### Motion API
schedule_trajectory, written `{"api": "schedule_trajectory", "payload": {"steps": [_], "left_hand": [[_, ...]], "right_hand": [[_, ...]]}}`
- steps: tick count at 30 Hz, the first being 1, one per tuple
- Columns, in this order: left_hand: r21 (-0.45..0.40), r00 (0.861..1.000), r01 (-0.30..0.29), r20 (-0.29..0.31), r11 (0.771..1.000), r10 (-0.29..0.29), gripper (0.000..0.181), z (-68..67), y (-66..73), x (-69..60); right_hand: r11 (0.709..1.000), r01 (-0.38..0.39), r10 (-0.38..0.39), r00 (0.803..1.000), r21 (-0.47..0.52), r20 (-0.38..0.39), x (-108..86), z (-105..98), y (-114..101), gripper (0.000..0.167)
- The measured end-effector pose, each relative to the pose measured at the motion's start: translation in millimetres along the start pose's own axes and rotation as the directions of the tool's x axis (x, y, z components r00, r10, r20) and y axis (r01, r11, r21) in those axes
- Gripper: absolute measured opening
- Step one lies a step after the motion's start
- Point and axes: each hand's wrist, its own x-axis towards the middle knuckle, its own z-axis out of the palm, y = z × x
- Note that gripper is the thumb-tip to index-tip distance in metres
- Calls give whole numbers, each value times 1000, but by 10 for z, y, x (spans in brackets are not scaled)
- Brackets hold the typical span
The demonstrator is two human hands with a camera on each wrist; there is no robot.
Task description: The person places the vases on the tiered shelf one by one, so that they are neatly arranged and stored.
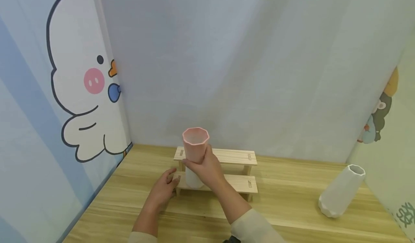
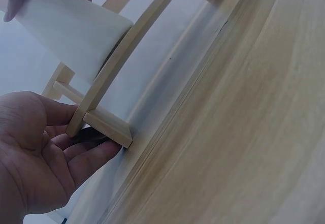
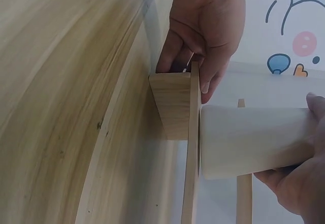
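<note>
A tall vase (image 1: 195, 150), pink at the rim and fading to white below, stands nearly upright over the left part of the lower step of a two-step wooden stand (image 1: 238, 183). My right hand (image 1: 210, 168) grips the vase around its middle. In the right wrist view the white base of the vase (image 3: 249, 140) is against or just off the step board; I cannot tell which. My left hand (image 1: 163, 189) holds the left end of that step. Seen from the left wrist, the thumb lies over the board (image 2: 101, 84) and the fingers curl beneath, by the leg.
A white faceted vase (image 1: 340, 192) stands at the right of the wooden table (image 1: 291, 185). A pale curtain (image 1: 243, 66) hangs behind the stand. At the left is a wall cloth with a cartoon bird (image 1: 77, 48).
</note>
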Motion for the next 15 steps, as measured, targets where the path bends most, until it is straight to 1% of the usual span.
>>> {"api": "schedule_trajectory", "payload": {"steps": [7, 15], "left_hand": [[-8, 1000, -3, -8, 1000, 3, 55, 5, 5, -7], [-25, 1000, 8, -11, 1000, -8, 55, 11, -1, 6]], "right_hand": [[1000, -17, 17, 1000, 7, 5, 25, 44, -2, 81], [1000, -30, 29, 999, 5, 13, 50, 89, -8, 80]]}}
